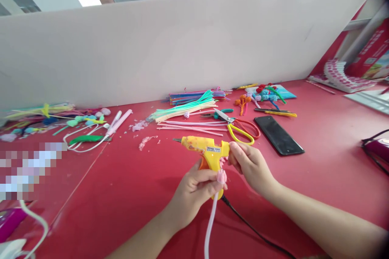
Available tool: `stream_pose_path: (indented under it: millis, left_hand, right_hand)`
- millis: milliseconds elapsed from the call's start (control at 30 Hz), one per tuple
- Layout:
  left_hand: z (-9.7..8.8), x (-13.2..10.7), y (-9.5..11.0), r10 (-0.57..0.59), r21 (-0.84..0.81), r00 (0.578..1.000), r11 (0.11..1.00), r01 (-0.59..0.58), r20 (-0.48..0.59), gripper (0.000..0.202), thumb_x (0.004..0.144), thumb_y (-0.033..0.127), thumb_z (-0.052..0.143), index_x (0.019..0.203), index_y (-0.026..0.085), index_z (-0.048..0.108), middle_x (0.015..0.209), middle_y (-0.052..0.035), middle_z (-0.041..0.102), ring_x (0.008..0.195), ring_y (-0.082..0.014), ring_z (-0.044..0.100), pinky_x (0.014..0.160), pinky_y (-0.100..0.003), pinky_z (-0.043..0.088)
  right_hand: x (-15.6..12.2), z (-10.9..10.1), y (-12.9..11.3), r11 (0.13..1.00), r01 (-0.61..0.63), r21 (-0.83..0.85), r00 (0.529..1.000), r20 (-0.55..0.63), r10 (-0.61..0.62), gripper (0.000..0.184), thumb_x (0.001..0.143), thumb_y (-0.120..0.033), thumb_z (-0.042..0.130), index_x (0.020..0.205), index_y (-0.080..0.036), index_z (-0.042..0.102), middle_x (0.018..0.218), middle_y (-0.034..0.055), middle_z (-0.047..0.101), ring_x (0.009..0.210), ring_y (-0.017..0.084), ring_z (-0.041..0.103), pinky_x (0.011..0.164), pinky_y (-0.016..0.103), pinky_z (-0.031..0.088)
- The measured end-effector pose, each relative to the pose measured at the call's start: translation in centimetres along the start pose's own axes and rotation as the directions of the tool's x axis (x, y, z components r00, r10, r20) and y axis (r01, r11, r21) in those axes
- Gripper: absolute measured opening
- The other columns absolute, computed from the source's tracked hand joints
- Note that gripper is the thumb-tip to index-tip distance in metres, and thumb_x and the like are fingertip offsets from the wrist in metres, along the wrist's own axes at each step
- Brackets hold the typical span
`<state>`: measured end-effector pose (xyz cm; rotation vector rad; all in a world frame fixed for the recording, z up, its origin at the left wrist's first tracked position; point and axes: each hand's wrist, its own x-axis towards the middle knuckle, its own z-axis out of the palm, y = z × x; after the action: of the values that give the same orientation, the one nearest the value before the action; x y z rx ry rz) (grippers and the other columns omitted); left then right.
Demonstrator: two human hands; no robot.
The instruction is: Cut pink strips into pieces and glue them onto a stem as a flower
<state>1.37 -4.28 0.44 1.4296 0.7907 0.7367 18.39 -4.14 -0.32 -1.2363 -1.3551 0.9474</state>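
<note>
A yellow hot glue gun (pixel 200 144) is up in front of me, its metal nozzle pointing left. My left hand (pixel 197 186) pinches a small pink pipe-cleaner flower (pixel 221 176) between thumb and fingers, just before the gun's handle. From the flower a pale pink stem (pixel 209 226) hangs down. Whether my left fingers also grip the handle is hidden. My right hand (pixel 251 162) is closed around the rear end of the gun; a glue stick there cannot be made out. A black cord (pixel 252 224) runs from the handle's base toward the lower right.
Beyond the gun lie scissors (pixel 240 129), pliers (pixel 217 115), pink pipe cleaners (pixel 191 126) and green bundles (pixel 185 107). A black phone (pixel 278 134) rests at right. A white-corded pink tool (pixel 120 122) and a green-handled knife (pixel 86 140) lie left. A white partition (pixel 167 52) bounds the red table.
</note>
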Motion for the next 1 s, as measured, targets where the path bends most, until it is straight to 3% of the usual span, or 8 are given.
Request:
stream_pose_path:
  millis: [200, 467, 600, 733, 833, 900, 1000]
  left_hand:
    - [0.2, -0.1, -0.1, 0.000, 0.155, 1.000, 0.988, -0.003, 0.023, 0.015, 0.078, 0.028, 0.053, 0.077, 0.021, 0.067, 0.087, -0.0069, 0.060, 0.082, -0.0186, 0.054, 0.072, -0.029, 0.044]
    - [0.2, 0.0, 0.4, 0.131, 0.313, 0.991, 0.940, -0.133, 0.028, 0.015, 0.078, 0.025, 0.054, 0.075, 0.023, 0.069, 0.077, -0.0045, 0.059, 0.078, -0.0166, 0.052, 0.073, -0.026, 0.042]
    - [0.2, 0.1, 0.4, 0.159, 0.334, 0.986, 0.928, -0.167, 0.052, 0.015, 0.078, 0.025, 0.054, 0.077, 0.022, 0.069, 0.082, -0.0051, 0.059, 0.077, -0.0156, 0.051, 0.073, -0.026, 0.042]
    - [0.3, 0.1, -0.1, 0.135, 0.224, 0.990, 0.964, -0.142, 0.048, 0.014, 0.079, 0.025, 0.053, 0.077, 0.020, 0.067, 0.083, -0.0047, 0.059, 0.083, -0.0161, 0.052, 0.077, -0.028, 0.042]
    - [0.2, 0.1, -0.3, 0.065, 0.061, 0.996, 0.996, -0.068, 0.057, 0.014, 0.079, 0.025, 0.053, 0.077, 0.019, 0.065, 0.086, -0.0053, 0.059, 0.085, -0.0168, 0.053, 0.077, -0.029, 0.043]
    - [0.1, 0.0, -0.1, 0.044, -0.041, 0.996, 0.998, -0.041, 0.075, 0.013, 0.079, 0.024, 0.053, 0.077, 0.018, 0.065, 0.087, -0.0054, 0.059, 0.084, -0.0167, 0.054, 0.076, -0.030, 0.044]
    - [0.1, 0.0, 0.3, 0.028, -0.114, 0.988, 0.993, -0.011, 0.150, 0.013, 0.078, 0.022, 0.054, 0.075, 0.017, 0.065, 0.086, -0.0057, 0.058, 0.083, -0.0171, 0.055, 0.075, -0.030, 0.044]
  right_hand:
    - [-0.1, 0.3, -0.1, 0.943, -0.121, 0.310, 0.992, 0.057, 0.109, 0.044, 0.086, -0.043, 0.037, 0.049, -0.019, 0.036, 0.039, -0.0067, 0.032, 0.042, 0.008, 0.037, 0.052, 0.023, 0.036]
    - [-0.1, -0.1, -0.4, 0.776, -0.328, 0.538, 0.936, 0.297, 0.189, 0.045, 0.086, -0.045, 0.034, 0.049, -0.020, 0.030, 0.032, -0.0091, 0.024, 0.034, 0.007, 0.027, 0.045, 0.022, 0.035]
    - [0.0, -0.4, -0.3, 0.717, -0.398, 0.573, 0.902, 0.389, 0.190, 0.044, 0.086, -0.044, 0.035, 0.049, -0.020, 0.031, 0.032, -0.0099, 0.022, 0.033, 0.006, 0.019, 0.044, 0.022, 0.034]
    - [0.0, -0.6, -0.4, 0.773, -0.294, 0.563, 0.945, 0.293, 0.146, 0.042, 0.087, -0.041, 0.032, 0.052, -0.018, 0.039, 0.038, -0.0060, 0.033, 0.038, 0.007, 0.031, 0.048, 0.022, 0.035]
    - [-0.1, -0.4, -0.8, 0.777, -0.207, 0.595, 0.972, 0.212, 0.097, 0.023, 0.081, -0.032, 0.044, 0.064, -0.018, 0.047, 0.052, -0.0032, 0.045, 0.055, 0.010, 0.046, 0.053, 0.022, 0.038]
    - [-0.2, -0.2, -1.0, 0.765, -0.213, 0.608, 0.965, 0.253, 0.068, 0.007, 0.073, -0.022, 0.054, 0.078, -0.020, 0.050, 0.064, -0.0031, 0.052, 0.061, 0.011, 0.049, 0.055, 0.022, 0.040]
    - [-0.5, 0.3, -1.1, 0.794, -0.323, 0.515, 0.890, 0.451, 0.070, 0.018, 0.072, -0.020, 0.057, 0.089, -0.020, 0.052, 0.068, -0.0028, 0.056, 0.055, 0.009, 0.048, 0.050, 0.022, 0.039]
